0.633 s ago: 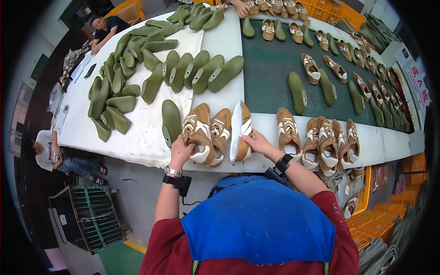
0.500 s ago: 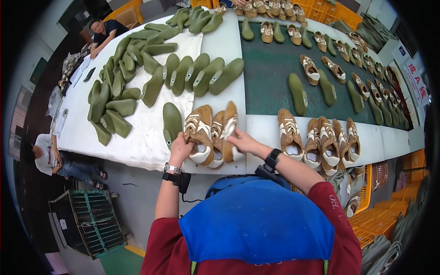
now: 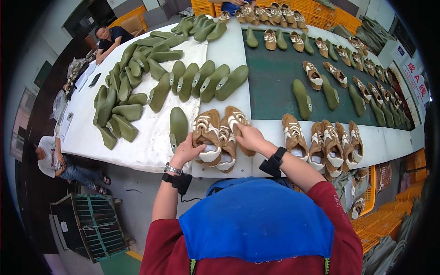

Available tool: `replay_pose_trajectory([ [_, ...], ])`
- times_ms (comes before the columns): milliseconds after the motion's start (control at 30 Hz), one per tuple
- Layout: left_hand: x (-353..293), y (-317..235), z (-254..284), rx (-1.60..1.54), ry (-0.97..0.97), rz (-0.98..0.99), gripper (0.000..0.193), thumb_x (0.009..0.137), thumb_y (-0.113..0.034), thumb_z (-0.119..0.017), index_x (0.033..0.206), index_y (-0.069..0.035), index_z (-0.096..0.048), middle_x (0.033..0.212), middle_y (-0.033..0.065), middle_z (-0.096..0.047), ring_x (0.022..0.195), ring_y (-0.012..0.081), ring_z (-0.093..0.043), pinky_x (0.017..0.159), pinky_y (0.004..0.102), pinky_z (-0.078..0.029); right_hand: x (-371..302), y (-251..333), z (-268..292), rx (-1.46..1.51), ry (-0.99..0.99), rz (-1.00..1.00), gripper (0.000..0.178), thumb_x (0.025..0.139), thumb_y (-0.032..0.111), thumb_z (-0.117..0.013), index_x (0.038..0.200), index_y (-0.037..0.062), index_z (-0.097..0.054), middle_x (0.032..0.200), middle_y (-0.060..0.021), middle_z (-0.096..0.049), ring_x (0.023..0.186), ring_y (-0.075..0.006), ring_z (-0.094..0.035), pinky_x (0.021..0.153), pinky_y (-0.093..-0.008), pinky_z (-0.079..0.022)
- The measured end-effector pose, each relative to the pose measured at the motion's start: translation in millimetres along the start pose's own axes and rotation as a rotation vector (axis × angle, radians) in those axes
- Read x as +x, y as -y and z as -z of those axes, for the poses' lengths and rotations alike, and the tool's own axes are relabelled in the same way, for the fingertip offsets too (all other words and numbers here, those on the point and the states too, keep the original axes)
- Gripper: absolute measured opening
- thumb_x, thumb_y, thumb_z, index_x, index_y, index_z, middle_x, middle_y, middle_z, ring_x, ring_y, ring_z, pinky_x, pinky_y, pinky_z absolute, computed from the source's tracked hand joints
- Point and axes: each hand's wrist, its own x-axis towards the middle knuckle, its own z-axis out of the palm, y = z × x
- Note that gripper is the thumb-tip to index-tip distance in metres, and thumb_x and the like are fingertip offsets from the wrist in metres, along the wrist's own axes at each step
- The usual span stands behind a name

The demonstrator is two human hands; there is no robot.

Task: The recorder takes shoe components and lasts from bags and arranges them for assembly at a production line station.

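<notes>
Three brown sneakers with white stripes stand side by side at the table's near edge, in front of me. My left hand (image 3: 187, 150) is closed on the heel end of the left sneaker (image 3: 207, 130), its thumb at the shoe's opening. My right hand (image 3: 251, 138) grips the right sneaker (image 3: 235, 115) over its upper and partly covers it. Between these two is the middle sneaker (image 3: 226, 147), which neither hand visibly holds. A single green shoe last (image 3: 178, 124) lies just left of my left hand.
Many green lasts (image 3: 133, 73) are heaped on the white cloth (image 3: 151, 137) at left. Several more sneakers (image 3: 293, 133) stand to the right. Sneakers and lasts line the green mat (image 3: 270, 96). Two people (image 3: 110, 43) are at the left; another person's hands (image 3: 238, 2) show at the far edge.
My right hand has turned the right sneaker, so it leans less on its side and its toe points farther left. My left hand stays at the left sneaker. The whole view has shifted slightly.
</notes>
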Motion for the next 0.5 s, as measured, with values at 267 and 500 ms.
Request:
replay_pose_trajectory([
  [267,1,74,14,0.103,-0.516,0.154,0.068,0.072,-0.031,-0.066,0.126,-0.003,-0.037,0.100,0.0257,-0.058,0.092,0.0391,-0.057,0.081,0.0404,-0.045,-23,12,-5,-0.156,0.251,0.059,0.057,0.076,0.016,-0.055,0.122,-0.0066,-0.028,0.080,-0.0220,-0.061,0.076,-0.0357,-0.060,0.067,-0.0426,-0.047],
  [500,-7,114,30,-0.957,-0.208,0.305,0.029,0.082,-0.011,-0.056,0.105,0.006,-0.052,0.098,0.0126,-0.060,0.085,0.0213,-0.061,0.069,0.0352,-0.052,-38,-5,13,-0.135,0.169,0.082,0.054,0.077,0.021,-0.057,0.125,0.0071,-0.036,0.087,-0.0184,-0.061,0.079,-0.0353,-0.059,0.068,-0.0431,-0.047],
])
